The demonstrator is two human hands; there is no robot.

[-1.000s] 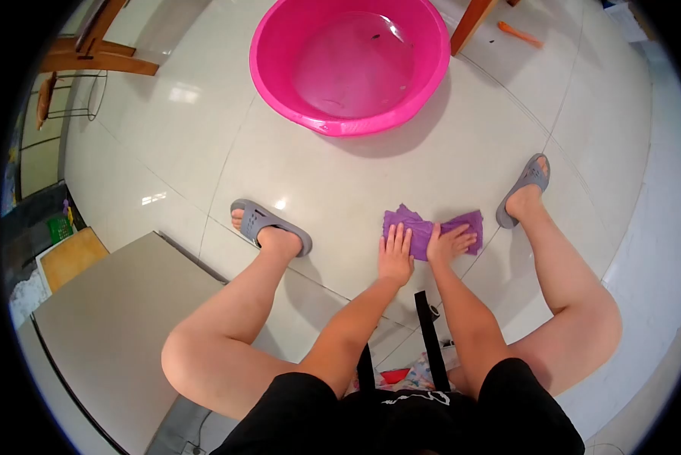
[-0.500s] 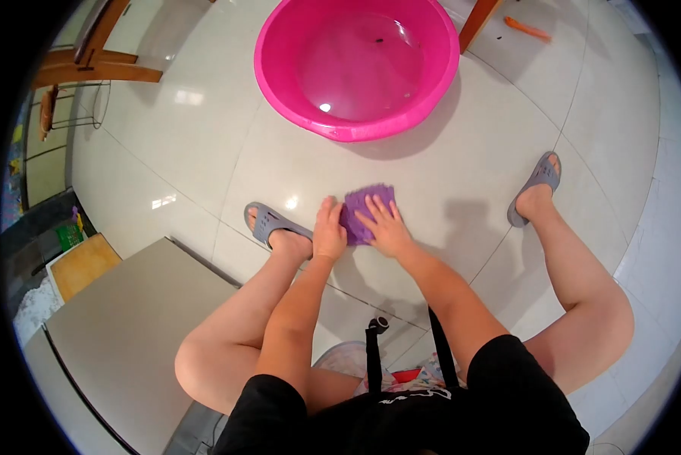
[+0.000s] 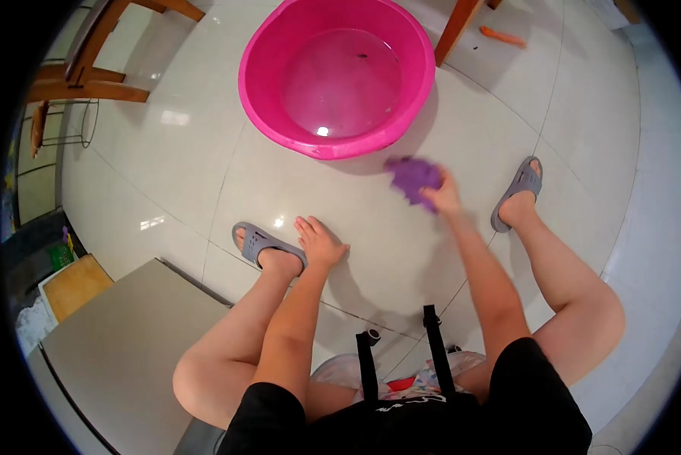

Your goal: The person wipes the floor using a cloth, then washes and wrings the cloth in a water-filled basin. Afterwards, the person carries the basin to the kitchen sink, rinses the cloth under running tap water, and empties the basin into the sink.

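Observation:
A crumpled purple cloth (image 3: 414,180), slightly blurred, is gripped in my right hand (image 3: 443,193) over the tiled floor, just below and right of a pink basin (image 3: 255,125). Shallow water (image 3: 340,83) with a small dark speck covers the basin's bottom. My left hand (image 3: 321,243) holds nothing; its fingers are stretched out beside the grey slipper (image 3: 263,244) on my left foot. Whether its palm rests on the tiles I cannot tell. Another grey slipper (image 3: 518,189) is on my right foot, to the right of the cloth.
Wooden furniture legs (image 3: 458,30) stand right of the basin, near an orange strip (image 3: 503,36) on the floor. At the upper left is a wooden chair (image 3: 90,83). A grey box-like surface (image 3: 128,341) and a tan board (image 3: 75,287) lie at the lower left.
My right hand has gathered up the purple cloth and moved right and toward the basin. My left hand has come off the cloth and stays near the left foot. The view has shifted slightly.

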